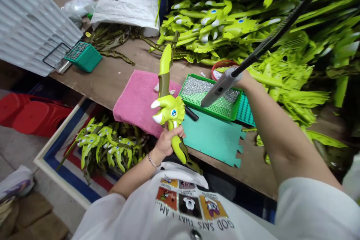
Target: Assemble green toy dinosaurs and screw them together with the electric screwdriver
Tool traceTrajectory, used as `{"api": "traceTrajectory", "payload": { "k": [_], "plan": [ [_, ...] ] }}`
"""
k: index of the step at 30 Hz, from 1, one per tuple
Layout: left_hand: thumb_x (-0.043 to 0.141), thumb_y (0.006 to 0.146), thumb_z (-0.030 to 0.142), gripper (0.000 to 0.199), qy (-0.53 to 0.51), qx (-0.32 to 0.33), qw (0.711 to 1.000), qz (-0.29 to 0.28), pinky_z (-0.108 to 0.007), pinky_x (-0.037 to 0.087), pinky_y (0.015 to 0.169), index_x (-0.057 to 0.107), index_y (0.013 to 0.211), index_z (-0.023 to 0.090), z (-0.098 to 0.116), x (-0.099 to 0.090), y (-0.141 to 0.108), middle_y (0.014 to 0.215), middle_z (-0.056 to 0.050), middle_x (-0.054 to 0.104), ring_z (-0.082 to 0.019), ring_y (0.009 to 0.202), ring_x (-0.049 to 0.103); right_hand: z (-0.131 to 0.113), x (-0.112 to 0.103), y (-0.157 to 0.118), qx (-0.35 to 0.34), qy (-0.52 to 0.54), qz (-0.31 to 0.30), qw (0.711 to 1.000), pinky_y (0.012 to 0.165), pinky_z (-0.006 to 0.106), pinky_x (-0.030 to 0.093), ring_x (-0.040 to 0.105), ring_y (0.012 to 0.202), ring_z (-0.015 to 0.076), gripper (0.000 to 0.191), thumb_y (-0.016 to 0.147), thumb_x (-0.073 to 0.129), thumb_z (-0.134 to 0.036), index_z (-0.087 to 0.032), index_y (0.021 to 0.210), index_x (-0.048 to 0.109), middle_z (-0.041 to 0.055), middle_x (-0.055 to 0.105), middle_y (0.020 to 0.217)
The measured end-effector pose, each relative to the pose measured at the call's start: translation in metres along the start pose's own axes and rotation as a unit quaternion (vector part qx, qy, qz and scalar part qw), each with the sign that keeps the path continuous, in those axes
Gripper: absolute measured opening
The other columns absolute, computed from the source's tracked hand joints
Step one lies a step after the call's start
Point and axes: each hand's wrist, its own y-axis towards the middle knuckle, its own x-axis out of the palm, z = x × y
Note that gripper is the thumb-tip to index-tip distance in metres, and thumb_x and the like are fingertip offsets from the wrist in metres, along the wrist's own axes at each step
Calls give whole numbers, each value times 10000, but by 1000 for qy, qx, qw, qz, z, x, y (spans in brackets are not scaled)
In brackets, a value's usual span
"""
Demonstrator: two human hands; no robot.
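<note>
Hands two — left [168,141] gripping one dinosaur toy [171,110], right [245,80] behind one grey tool [221,88] — grip hidden, can't tell.

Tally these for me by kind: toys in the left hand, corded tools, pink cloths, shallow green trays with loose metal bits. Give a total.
Horned-head toy, in the left hand: 1
Grey corded tool, at the right hand: 1
Pink cloth: 1
Shallow green tray: 1
Total: 4
</note>
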Motion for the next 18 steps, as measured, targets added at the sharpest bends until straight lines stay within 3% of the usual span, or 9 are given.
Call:
{"api": "traceTrajectory", "payload": {
  "k": [3,7,10,14,18],
  "plan": [
    [888,573,318,471,4,3,1000,6,-253,411,598,481,767,182,-1,0,-2,634,78,470,-57,556,426,-11,-16,-10,46,-11,-33,998,718,312,487,569,629,130,215,638,755,-89,-171,530,587,17,630,592],
    [878,591,314,445,14,12,1000,8,-248,419,604,490,761,180,-4,0,-4,628,80,465,-55,556,433,-27,-30,-42,91,106,29,990,670,318,518,613,661,145,19,724,699,-177,-174,742,694,22,705,728],
    [869,599,313,422,20,12,1000,12,-255,428,612,506,768,180,-9,0,-5,629,79,462,-61,560,444,-44,-39,-78,105,217,93,966,685,340,539,629,674,149,76,714,698,-173,-176,788,718,27,719,764],
    [863,614,316,367,34,17,999,18,-257,436,620,548,742,175,-20,-1,-9,614,69,483,-70,565,466,-79,-53,-132,85,270,171,944,667,359,547,634,665,161,170,715,773,-218,-212,883,749,44,728,780],
    [861,635,332,322,46,38,998,16,-250,434,618,589,701,173,-33,-3,-11,607,58,507,-76,569,476,-126,-52,-183,55,309,154,937,639,333,565,666,680,159,134,738,794,-245,-232,862,744,27,732,793]
  ]
}}
